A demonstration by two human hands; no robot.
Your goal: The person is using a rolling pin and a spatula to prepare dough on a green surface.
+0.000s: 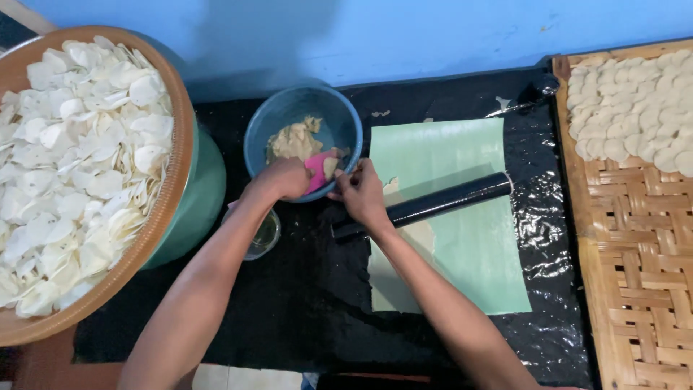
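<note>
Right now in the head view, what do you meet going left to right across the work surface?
Round tray of white chips → small glass → left hand holding a pink scraper at the blue bowl → right hand → black rolling pin on the green sheet → woven bamboo tray.

Both hands meet at the near rim of the blue bowl (303, 123), the left hand (285, 179) and right hand (361, 193) almost touching, no gap between them. At 3 o'clock a black rolling pin (433, 204) lies slantwise across the green sheet (462, 238), barring that way. At 9 o'clock the big basket of white chips (79, 173) crowds close, a small glass (261, 235) beside it. Bare black plastic (303, 289) lies open at 6 o'clock; the woven tray (635, 238) walls the far right.
</note>
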